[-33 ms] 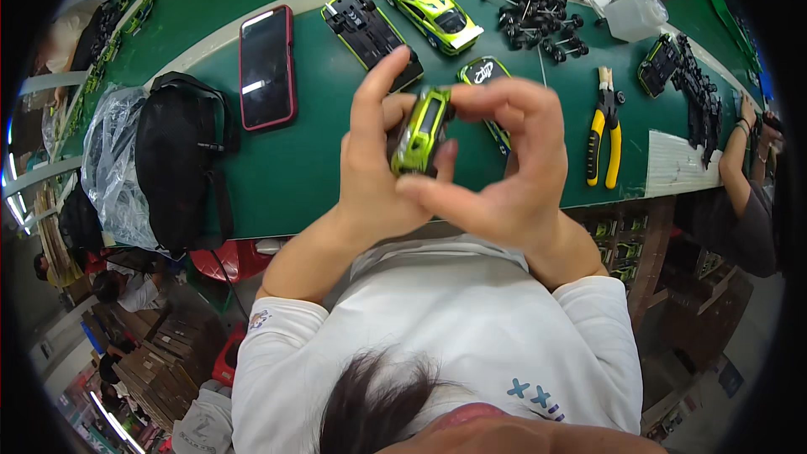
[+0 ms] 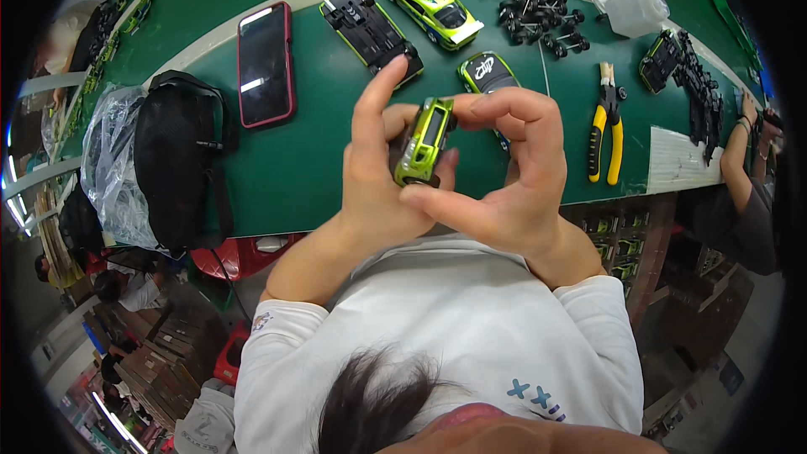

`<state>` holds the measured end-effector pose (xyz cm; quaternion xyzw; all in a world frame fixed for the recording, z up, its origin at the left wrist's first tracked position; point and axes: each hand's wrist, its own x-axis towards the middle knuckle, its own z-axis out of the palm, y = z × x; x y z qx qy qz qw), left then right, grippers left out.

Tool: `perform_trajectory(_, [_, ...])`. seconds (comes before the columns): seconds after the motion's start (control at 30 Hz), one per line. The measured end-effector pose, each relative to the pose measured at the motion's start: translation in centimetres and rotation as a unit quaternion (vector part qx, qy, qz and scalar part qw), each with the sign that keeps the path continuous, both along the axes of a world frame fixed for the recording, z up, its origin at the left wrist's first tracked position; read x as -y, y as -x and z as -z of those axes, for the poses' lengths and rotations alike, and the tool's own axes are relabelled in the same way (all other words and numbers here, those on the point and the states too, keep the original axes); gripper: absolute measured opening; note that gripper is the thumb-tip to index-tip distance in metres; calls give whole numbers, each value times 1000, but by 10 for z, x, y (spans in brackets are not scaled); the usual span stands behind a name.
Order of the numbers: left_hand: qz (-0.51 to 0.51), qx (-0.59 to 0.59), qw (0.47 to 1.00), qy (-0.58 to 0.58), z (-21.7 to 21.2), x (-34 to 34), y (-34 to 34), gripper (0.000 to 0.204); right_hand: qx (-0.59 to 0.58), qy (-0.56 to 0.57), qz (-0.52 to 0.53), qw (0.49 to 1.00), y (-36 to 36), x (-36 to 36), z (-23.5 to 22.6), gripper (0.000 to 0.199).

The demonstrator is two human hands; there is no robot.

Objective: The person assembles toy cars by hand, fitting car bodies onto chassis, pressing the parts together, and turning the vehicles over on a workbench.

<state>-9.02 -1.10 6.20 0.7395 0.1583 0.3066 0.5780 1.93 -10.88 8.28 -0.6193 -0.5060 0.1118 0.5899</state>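
A small yellow-green toy car (image 2: 427,141) is held up on its side between my two hands above the table. My left hand (image 2: 374,172) grips it from the left, with the index finger raised. The thumb and index finger of my right hand (image 2: 521,164) close on its two ends, where dark wheels show in part. Just beyond my left fingertip, an upturned toy car (image 2: 370,29) shows its black underside. Another toy car (image 2: 430,7) stands upright beside it. Behind my right hand a third car (image 2: 487,72) is partly hidden.
Black wheels on axles (image 2: 538,13) lie heaped at the far right, by a clear plastic container (image 2: 636,13). Yellow-handled pliers (image 2: 605,130) and black chassis parts (image 2: 693,88) lie to the right. A phone (image 2: 265,67) and a black bag (image 2: 181,160) are on the left.
The held car has shifted slightly toward me and tipped a little, so a wheel at its near end shows more. Both hands keep their hold.
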Motion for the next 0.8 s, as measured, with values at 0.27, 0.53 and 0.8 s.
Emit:
perform_trajectory(0.27, [-80, 7, 989, -123, 26, 15, 26, 86, -46, -28, -2, 999, 30, 16, 21, 76])
perform_trajectory(0.53, [-78, -10, 985, -156, 21, 17, 23, 82, -12, -25, 55, 998, 37, 22, 27, 67])
perform_trajectory(0.8, [85, 50, 930, 353, 24, 23, 29, 74, -23, -45, 51, 997, 35, 42, 38, 69])
